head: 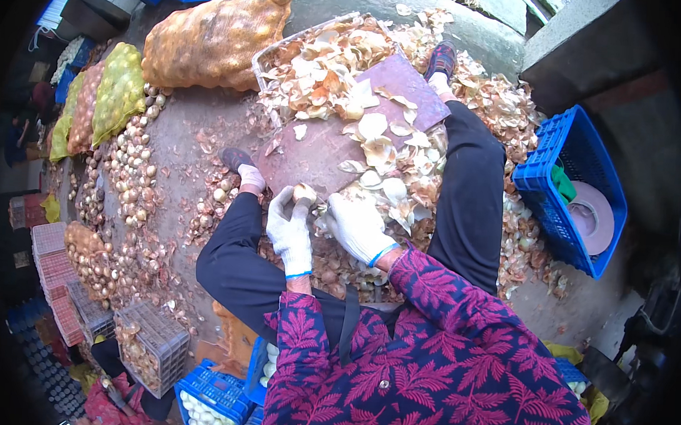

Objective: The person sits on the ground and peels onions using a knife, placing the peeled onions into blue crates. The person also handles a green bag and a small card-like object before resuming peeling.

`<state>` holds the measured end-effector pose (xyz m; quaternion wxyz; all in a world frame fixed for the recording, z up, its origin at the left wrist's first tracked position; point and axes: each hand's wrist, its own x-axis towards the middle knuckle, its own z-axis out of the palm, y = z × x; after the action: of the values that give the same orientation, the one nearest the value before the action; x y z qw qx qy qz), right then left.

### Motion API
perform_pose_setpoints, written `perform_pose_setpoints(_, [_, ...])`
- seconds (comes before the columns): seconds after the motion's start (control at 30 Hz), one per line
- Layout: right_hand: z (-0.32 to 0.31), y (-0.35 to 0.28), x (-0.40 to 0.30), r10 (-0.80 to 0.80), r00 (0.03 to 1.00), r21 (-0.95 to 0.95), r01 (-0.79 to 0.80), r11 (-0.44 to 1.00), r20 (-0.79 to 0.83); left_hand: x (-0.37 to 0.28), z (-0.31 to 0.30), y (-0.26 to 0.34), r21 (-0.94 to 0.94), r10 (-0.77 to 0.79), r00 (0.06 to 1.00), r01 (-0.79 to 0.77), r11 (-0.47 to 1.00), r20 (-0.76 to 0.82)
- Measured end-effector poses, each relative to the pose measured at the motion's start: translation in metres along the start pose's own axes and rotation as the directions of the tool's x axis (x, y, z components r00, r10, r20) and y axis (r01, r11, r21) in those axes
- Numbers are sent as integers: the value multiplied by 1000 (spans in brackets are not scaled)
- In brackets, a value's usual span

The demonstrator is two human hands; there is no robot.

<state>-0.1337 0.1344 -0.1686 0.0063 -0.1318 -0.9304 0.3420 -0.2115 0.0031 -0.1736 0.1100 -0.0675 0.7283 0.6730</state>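
My left hand [291,228], in a white knit glove with a blue cuff, grips an onion [304,192] between thumb and fingers. Close beside it, my right hand [358,225] wears the same kind of glove, its fingers curled around what looks like a small knife [321,202]; most of that tool is hidden. Both hands are between my knees, over the near edge of a reddish-brown board [303,156]. Pale onion peelings [378,151] lie along the board's right side. Beyond it, a plastic crate [258,69] is heaped with onion skins [319,67], and a purplish board [408,86] leans there.
Onion skins cover the floor around my feet. A full orange mesh sack [217,38] lies ahead left, with loose onions [134,173] nearer. At right stands a blue crate [573,184] holding a tape roll [591,217]. Peeled onions fill a blue crate [216,385]. Another person's arm [117,397] shows lower left.
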Motion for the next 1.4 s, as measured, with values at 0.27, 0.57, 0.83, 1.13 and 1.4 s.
perform_pose_setpoints(0.27, [5,8,5,-81,997,-49,81,996,-8,-2,1,3,86,36,999,-37,996,8])
perform_pose_setpoints(0.57, [7,7,-28,-50,998,-23,49,999,-44,3,-4,6,120,36,999,-38,992,21])
perform_pose_setpoints(0.83, [7,8,-30,-117,993,-167,112,980,-21,-8,5,46,273,-14,998,-6,962,69])
perform_pose_setpoints(1.13, [6,5,-34,109,992,244,-120,962,57,4,1,19,68,-33,999,33,997,0])
perform_pose_setpoints(1.4, [-57,-28,-31,254,865,607,-488,627,433,-10,-10,16,-239,18,1000,-16,971,7])
